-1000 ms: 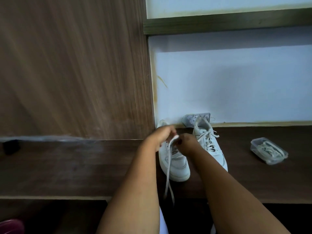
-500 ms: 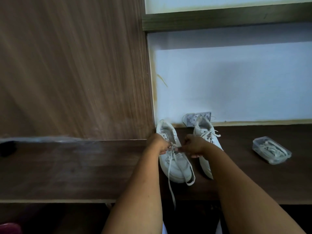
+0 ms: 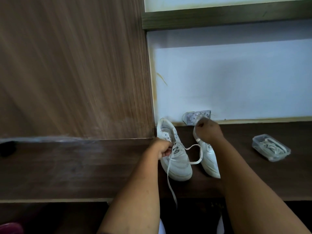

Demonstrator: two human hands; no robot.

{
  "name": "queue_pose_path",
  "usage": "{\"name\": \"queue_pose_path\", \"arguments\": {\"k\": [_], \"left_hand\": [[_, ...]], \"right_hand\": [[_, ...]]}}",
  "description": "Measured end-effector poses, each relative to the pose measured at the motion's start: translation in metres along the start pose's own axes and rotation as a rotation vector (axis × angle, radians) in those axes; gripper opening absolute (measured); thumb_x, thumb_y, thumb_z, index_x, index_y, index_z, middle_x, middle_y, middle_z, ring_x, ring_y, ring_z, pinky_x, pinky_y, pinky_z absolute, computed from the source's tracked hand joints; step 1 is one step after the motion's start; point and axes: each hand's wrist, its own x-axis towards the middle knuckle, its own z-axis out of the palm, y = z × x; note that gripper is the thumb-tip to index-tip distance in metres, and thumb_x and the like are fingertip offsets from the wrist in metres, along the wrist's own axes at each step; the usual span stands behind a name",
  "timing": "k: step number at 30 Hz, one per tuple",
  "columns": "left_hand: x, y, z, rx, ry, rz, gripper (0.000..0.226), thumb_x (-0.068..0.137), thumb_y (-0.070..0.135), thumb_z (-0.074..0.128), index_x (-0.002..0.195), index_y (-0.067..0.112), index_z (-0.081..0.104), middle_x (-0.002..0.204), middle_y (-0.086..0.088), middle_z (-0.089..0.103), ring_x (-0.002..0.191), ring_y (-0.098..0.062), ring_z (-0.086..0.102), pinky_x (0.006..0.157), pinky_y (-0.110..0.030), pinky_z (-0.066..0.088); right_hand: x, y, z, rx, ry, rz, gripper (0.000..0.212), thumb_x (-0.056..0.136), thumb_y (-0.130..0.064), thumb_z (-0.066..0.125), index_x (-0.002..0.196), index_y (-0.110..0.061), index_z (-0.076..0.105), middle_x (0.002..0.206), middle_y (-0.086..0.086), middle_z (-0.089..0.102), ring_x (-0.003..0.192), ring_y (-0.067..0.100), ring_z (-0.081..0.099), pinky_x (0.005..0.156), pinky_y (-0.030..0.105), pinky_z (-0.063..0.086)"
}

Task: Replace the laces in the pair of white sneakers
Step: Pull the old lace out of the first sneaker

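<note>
From my feed, a dark object [image 3: 7, 148] sits at nine o'clock on the dark wooden shelf [image 3: 76, 169], under a wood-grain panel [image 3: 72, 65]. Moving right, my left hand [image 3: 162, 148] is curled at the throat of the left sneaker [image 3: 175, 157], pinching the white lace [image 3: 195, 155] against the eyelets; one end of that lace trails toward six o'clock and hangs over the shelf's front edge. The left sneaker stands with its toe toward me and its heel near the panel's corner. The lace runs right from the eyelets in an open loop that lies between the two shoes, then rises to my right hand [image 3: 208, 130], which is closed in a fist around it, lifted above the right sneaker [image 3: 210, 161]. That shoe stands just beside the first, partly hidden by my wrist. Behind it at twelve o'clock, a wall socket [image 3: 196, 117] sits on the pale wall [image 3: 236, 81]. At three o'clock, well apart from the shoes, a clear plastic container [image 3: 271, 147] holds more coiled laces [image 3: 268, 146].
</note>
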Motion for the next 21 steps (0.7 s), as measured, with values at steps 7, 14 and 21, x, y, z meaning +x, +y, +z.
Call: {"name": "queue_pose_path", "arguments": {"k": [7, 14, 21], "left_hand": [[-0.013, 0.003, -0.002, -0.242, -0.012, -0.069, 0.025, 0.090, 0.004, 0.045, 0.066, 0.009, 0.049, 0.042, 0.001, 0.055, 0.048, -0.010, 0.056, 0.049, -0.018, 0.049], [-0.022, 0.006, 0.003, -0.284, 0.061, -0.057, 0.027, 0.081, -0.005, 0.037, 0.061, 0.011, 0.044, 0.052, 0.000, 0.047, 0.030, -0.007, 0.040, 0.034, -0.012, 0.032], [-0.025, 0.013, 0.002, -0.116, 0.061, -0.047, 0.008, 0.074, 0.010, 0.057, 0.067, 0.014, 0.054, 0.062, 0.001, 0.054, 0.051, -0.010, 0.051, 0.050, -0.022, 0.045]], "right_hand": [[-0.013, -0.003, 0.055, -0.249, -0.419, -0.060, 0.050, 0.082, -0.039, 0.070, 0.116, -0.009, 0.052, 0.116, 0.010, 0.061, 0.107, 0.026, 0.057, 0.082, 0.029, 0.044], [-0.016, -0.008, 0.050, -0.211, -0.442, 0.015, 0.051, 0.082, -0.034, 0.072, 0.118, -0.008, 0.048, 0.111, 0.012, 0.060, 0.065, 0.015, 0.055, 0.046, 0.021, 0.040], [-0.017, -0.010, 0.053, -0.239, -0.445, -0.006, 0.058, 0.086, -0.034, 0.066, 0.130, -0.009, 0.039, 0.123, 0.015, 0.055, 0.105, 0.029, 0.059, 0.063, 0.027, 0.044]]}}
